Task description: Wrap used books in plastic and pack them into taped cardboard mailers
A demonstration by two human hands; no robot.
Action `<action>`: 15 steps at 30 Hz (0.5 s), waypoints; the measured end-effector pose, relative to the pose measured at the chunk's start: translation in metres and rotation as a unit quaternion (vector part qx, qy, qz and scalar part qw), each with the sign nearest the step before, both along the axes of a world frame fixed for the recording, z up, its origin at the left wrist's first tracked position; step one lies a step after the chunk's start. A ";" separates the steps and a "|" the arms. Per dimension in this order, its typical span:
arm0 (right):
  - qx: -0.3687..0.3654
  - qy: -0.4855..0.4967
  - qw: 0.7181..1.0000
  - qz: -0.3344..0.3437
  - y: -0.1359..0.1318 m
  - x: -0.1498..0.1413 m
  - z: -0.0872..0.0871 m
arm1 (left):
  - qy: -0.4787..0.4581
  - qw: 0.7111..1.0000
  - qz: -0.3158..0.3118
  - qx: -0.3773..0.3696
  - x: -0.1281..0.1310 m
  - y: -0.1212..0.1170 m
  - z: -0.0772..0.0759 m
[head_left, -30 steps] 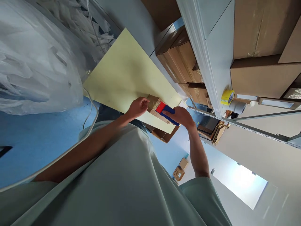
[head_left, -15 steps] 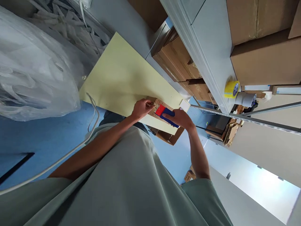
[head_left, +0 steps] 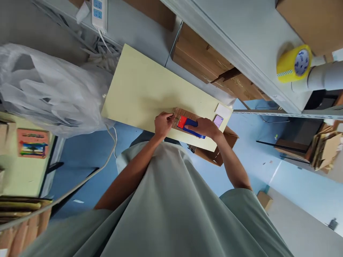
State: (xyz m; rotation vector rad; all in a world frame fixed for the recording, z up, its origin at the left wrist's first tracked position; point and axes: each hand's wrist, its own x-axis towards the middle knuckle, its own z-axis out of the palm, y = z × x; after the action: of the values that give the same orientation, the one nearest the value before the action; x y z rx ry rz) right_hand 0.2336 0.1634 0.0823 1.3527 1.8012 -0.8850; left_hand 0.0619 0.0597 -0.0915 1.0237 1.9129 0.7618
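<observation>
A brown cardboard piece (head_left: 177, 111), small and long, lies on the pale yellow tabletop (head_left: 139, 82) near its front edge. My right hand (head_left: 205, 127) is wrapped round a blue, flat, oblong object with a red end (head_left: 190, 125), resting over the cardboard; its exact kind does not show clearly. At the cardboard's left end is my left hand (head_left: 163, 125), thumb and fingers pinched together. Whatever lies between those fingertips is too small to make out. The red end points toward my left hand.
A phone (head_left: 218, 121) and a white card (head_left: 223, 110) lie at the table's right end. Behind are cardboard boxes (head_left: 203, 57) under a shelf bearing yellow tape (head_left: 294, 64). Left are a plastic bag (head_left: 56, 92), a cable (head_left: 88, 167) and a power strip (head_left: 99, 16).
My view has shifted, bringing the phone and power strip more into sight. Both hands stay at the cardboard, the right still holding the blue and red object.
</observation>
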 end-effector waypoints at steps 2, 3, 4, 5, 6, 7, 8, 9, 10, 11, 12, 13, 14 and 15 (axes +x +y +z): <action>0.004 0.028 1.000 0.001 0.002 0.008 -0.003 | 0.017 1.000 0.006 0.004 0.001 -0.002 0.000; -0.001 0.038 0.999 0.000 0.004 0.014 -0.002 | 0.025 1.000 0.009 0.007 0.001 -0.002 0.000; -0.009 0.043 0.999 -0.002 0.006 0.023 0.001 | 0.033 0.999 0.012 0.011 0.000 -0.003 0.000; -0.019 0.041 0.999 -0.006 0.008 0.034 0.006 | 0.043 0.999 0.016 0.015 -0.001 -0.003 0.000; -0.032 0.034 0.999 -0.011 0.010 0.048 0.012 | 0.053 0.998 0.020 0.018 -0.003 -0.004 0.000; -0.043 0.025 0.999 -0.020 0.012 0.065 0.019 | 0.061 0.998 0.024 0.021 -0.004 -0.004 0.000; -0.057 0.010 0.998 -0.032 0.014 0.083 0.027 | 0.068 0.997 0.027 0.025 -0.005 -0.003 -0.001; -0.070 0.002 0.997 -0.042 0.015 0.102 0.034 | 0.072 0.997 0.028 0.027 -0.005 -0.003 -0.001; -0.075 -0.001 0.996 -0.056 0.016 0.120 0.039 | 0.075 0.996 0.027 0.028 -0.004 -0.002 -0.001; -0.075 0.001 0.995 -0.071 0.016 0.136 0.044 | 0.078 0.996 0.024 0.027 -0.003 -0.001 -0.001; -0.077 0.007 0.994 -0.082 0.016 0.150 0.046 | 0.080 0.996 0.021 0.026 -0.001 0.000 -0.001; -0.079 0.015 0.993 -0.089 0.015 0.161 0.046 | 0.083 0.996 0.017 0.025 0.000 0.001 -0.001; -0.083 0.021 0.992 -0.092 0.014 0.168 0.045 | 0.085 0.996 0.013 0.024 0.002 0.002 -0.001; -0.088 0.024 0.992 -0.091 0.014 0.172 0.043 | 0.089 0.996 0.009 0.023 0.003 0.002 -0.001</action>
State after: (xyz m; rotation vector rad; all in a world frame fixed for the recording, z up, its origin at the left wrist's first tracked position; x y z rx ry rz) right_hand 0.4059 0.1774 0.1253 1.4067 1.6117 -1.1533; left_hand 0.0652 0.0621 -0.0920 1.1366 2.0665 0.7494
